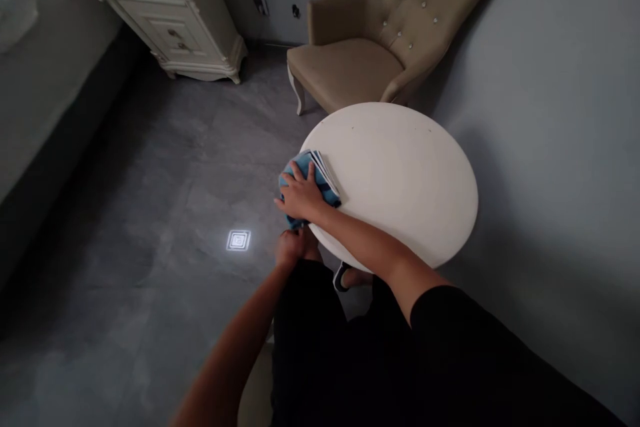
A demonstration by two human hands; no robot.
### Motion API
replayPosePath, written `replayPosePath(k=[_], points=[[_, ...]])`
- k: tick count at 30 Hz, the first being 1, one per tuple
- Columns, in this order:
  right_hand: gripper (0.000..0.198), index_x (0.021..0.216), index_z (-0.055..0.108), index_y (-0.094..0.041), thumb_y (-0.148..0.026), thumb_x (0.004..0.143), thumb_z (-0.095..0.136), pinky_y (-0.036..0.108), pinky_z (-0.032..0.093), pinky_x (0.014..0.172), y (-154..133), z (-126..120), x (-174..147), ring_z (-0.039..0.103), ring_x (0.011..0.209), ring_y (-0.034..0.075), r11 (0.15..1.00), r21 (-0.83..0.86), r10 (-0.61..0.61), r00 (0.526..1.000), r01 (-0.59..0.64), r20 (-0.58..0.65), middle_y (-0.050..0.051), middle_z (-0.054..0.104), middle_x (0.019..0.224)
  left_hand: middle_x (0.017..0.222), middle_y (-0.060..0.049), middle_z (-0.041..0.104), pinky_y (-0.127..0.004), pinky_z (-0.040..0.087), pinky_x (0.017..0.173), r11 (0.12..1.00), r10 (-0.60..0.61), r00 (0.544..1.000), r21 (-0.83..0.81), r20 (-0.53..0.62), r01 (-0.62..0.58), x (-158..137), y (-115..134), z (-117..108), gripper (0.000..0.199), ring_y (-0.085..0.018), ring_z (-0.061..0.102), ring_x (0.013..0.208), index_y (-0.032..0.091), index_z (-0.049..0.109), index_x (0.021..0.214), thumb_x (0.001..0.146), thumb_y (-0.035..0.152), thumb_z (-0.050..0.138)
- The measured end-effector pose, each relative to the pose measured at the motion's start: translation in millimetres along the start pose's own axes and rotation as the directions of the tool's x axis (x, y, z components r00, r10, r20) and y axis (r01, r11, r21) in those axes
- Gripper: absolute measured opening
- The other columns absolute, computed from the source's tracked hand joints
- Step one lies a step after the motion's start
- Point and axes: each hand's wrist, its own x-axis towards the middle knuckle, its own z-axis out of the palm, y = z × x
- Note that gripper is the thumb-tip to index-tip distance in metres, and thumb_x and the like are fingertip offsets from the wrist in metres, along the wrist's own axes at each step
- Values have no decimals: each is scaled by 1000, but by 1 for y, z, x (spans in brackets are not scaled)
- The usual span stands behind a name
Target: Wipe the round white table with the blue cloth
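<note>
Head view. A round white bench [400, 180] serves as landmark. At its left edge lies a folded blue cloth [325, 180] with a banded black-and-white border, part of it reaching past the rim. The right hand [303, 199] rests on top of this cloth, palm down, fingers spread wide and pressing rather than gripping. The left hand [290, 247], with fingers curled, is just outside the bench's near-left rim, by the person's knee and close below the cloth; whether it holds anything cannot be told. Beyond the bench stands a tan armchair [345, 70] with a buttoned back. Farther off, to the bench's upper left, is a cream cabinet [185, 33] with drawers; a bed [45, 67] lies well to the left. A bright square pattern [239, 240] shows on the grey floor [165, 213], left of the bench.
</note>
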Motion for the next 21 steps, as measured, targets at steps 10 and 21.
replayPosePath(k=[10, 21], points=[[60, 153, 78, -16, -51, 120, 42, 92, -1, 139, 198, -52, 152, 26, 176, 50, 936, 88, 349, 931, -340, -110, 17, 61, 177, 134, -22, 87, -40, 61, 104, 998, -57, 998, -22, 33, 57, 21, -2, 3, 56, -37, 82, 129, 18, 90, 117, 119, 47, 42], [74, 178, 53, -16, -57, 123, 27, 87, 27, 130, 421, -112, 28, 39, 168, 50, 674, 8, 724, 659, -738, -201, 27, 49, 182, 143, -20, 85, -40, 62, 107, 996, -31, 996, 87, 81, 24, 24, 18, -4, 41, -40, 79, 137, 18, 89, 126, 112, 40, 56]])
